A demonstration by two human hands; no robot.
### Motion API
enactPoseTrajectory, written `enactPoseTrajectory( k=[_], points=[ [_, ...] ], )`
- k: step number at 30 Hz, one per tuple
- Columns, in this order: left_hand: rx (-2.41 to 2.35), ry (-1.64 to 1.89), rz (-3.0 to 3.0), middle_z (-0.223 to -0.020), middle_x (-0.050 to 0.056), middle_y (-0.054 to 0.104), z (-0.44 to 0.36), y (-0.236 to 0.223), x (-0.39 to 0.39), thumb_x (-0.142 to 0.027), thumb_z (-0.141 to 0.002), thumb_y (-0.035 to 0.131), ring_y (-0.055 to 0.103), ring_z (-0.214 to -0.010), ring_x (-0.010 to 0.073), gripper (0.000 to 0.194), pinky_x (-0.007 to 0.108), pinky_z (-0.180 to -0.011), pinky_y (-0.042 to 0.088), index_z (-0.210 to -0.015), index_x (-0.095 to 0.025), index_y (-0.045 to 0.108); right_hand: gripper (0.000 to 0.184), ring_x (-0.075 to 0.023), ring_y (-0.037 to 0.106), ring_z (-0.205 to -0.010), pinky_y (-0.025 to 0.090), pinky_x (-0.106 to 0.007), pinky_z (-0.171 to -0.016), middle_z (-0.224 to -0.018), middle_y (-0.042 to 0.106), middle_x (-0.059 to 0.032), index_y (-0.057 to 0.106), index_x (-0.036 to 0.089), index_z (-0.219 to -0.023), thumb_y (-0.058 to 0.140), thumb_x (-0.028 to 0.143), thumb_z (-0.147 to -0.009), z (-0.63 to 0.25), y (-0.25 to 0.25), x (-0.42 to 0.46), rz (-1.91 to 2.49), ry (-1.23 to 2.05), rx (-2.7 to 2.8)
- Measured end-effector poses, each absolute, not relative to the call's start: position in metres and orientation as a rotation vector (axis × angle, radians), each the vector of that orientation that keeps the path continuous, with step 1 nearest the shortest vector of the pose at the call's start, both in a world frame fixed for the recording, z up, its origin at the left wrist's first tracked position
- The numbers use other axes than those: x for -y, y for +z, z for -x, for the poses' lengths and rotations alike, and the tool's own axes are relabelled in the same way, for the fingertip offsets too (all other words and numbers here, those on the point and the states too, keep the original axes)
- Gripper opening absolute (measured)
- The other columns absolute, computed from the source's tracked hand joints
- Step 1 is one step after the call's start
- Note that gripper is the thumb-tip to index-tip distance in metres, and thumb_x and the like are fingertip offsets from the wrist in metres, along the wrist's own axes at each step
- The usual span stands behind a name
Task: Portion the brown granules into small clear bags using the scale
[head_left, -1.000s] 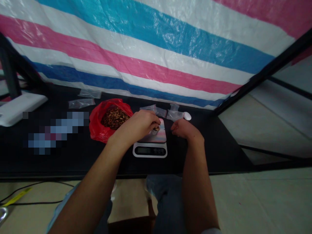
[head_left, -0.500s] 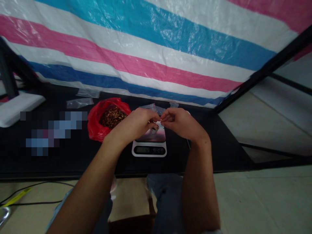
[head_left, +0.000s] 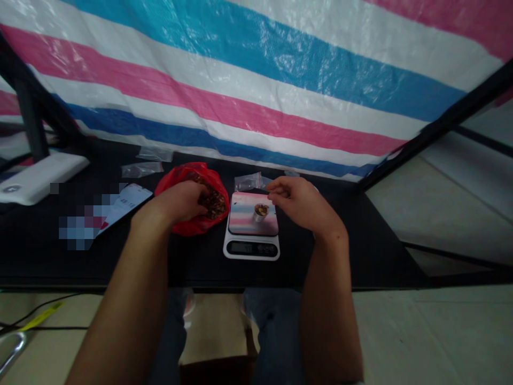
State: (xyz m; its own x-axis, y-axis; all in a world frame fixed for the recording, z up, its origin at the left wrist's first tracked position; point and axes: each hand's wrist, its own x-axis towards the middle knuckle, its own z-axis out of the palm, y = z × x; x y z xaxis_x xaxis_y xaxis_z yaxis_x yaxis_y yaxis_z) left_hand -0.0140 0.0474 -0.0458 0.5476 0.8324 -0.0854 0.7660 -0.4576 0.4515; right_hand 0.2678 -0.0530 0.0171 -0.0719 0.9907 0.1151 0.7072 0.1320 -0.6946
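My left hand (head_left: 175, 203): fingers (head_left: 195, 193) in the red plastic bag (head_left: 192, 227), among brown pieces (head_left: 213, 204) (grip hidden)
My right hand (head_left: 298, 204): fingers (head_left: 274, 196) half open, empty, at 3 o'clock from the small cup (head_left: 261, 213) on the kitchen scale (head_left: 251, 248)

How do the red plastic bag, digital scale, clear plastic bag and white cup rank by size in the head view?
1. Red plastic bag, digital scale: too alike to rank.
2. Clear plastic bag.
3. White cup.
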Motion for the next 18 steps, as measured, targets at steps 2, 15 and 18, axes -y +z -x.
enactPoseTrajectory(
  k=[2, 15, 18],
  points=[
    [-1.338, 0.115, -2.34, -0.113, 0.014, 0.083, 0.013, -0.048, -0.047, -0.019, -0.079, 0.073, 0.077, -0.101, 0.0298, 0.032, 0.039, -0.094, 0.057, -0.11, -0.019, 0.082, 0.014, -0.0204, 0.074, -0.086, 0.053, -0.03, -0.076, -0.092, 0.08, -0.0065, 0.074, 0.016, -0.101, 0.065, 0.01, -0.092, -0.265, 0.02, 0.053, 1.642, 0.585, 1.838],
    [-1.3, 0.226, -2.391, -0.107, 0.006, 0.085, 0.013, -0.032, -0.042, -0.022, -0.087, 0.067, 0.077, -0.095, 0.0237, 0.023, 0.03, -0.089, 0.053, -0.102, -0.024, 0.085, 0.012, -0.0188, 0.072, -0.077, 0.052, -0.028, -0.068, -0.091, 0.08, -0.0057, 0.073, 0.018, -0.101, 0.066, 0.025, -0.094, -0.244, 0.026, 0.049, 1.535, 0.638, 1.745],
    [-1.211, 0.331, -2.396, -0.104, 0.003, 0.085, 0.011, -0.023, -0.037, -0.025, -0.09, 0.067, 0.076, -0.093, 0.0216, 0.022, 0.029, -0.088, 0.053, -0.103, -0.026, 0.085, 0.013, -0.0187, 0.071, -0.077, 0.051, -0.029, -0.068, -0.09, 0.079, -0.0055, 0.073, 0.018, -0.101, 0.066, 0.025, -0.093, -0.246, 0.026, 0.047, 1.537, 0.631, 1.727]
  ],
)
